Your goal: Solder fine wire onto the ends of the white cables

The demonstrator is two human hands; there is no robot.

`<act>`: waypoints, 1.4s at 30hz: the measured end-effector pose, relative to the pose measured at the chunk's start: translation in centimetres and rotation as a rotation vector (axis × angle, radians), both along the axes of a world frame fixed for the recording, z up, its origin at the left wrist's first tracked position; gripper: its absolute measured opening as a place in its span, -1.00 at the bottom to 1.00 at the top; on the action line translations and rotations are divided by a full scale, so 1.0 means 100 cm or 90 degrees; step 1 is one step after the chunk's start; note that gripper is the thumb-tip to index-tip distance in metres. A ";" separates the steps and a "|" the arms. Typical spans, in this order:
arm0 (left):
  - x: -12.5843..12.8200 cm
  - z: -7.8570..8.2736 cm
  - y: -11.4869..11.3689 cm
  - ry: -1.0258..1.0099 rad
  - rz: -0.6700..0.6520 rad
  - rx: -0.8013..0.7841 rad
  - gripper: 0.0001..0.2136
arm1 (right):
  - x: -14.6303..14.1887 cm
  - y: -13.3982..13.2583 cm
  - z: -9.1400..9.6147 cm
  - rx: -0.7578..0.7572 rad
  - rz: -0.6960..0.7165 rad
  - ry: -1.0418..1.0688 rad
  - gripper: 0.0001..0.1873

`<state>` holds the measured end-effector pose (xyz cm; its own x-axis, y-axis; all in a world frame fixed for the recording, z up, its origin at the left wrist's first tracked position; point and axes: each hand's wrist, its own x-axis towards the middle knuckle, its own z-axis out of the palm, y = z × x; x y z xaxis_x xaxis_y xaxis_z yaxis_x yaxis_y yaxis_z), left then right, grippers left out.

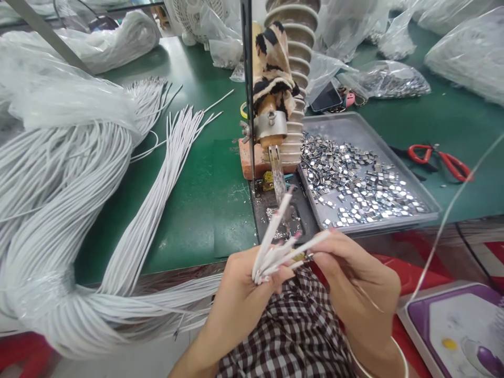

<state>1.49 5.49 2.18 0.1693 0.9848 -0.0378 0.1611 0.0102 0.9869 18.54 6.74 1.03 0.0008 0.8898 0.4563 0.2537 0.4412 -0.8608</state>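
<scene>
My left hand [244, 294] is closed around several white cables [271, 231], whose ends fan out above the fist. My right hand [354, 283] meets them from the right, thumb and fingers pinched on a small metal connector [309, 256] by one cable end; the fingers partly cover it. Just beyond the cable ends, a clamped soldering iron [277, 173] points down at a dark base plate [311, 220] with bits of solder. A shallow clear tray [427, 207] of small shiny metal connectors [346, 178] lies to the right of the iron.
Large bundles of white cable [79, 210] cover the left, some hanging past the table edge. A ribbed hose [293, 52] rises behind the iron. Red-handled pliers [452, 165] and bagged connectors [394, 79] lie right. A purple-and-white device [452, 325] stands at lower right.
</scene>
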 end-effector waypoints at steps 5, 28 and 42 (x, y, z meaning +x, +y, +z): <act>-0.002 -0.002 -0.006 -0.020 -0.012 0.035 -0.75 | 0.022 -0.003 0.007 -0.016 0.060 -0.103 -0.81; 0.043 -0.011 -0.028 -0.047 -0.049 0.243 -0.82 | 0.028 -0.023 -0.006 0.074 0.006 -0.479 -0.84; 0.035 -0.010 -0.029 -0.004 0.064 0.141 -0.82 | -0.002 -0.045 -0.015 -0.065 0.112 0.310 -0.69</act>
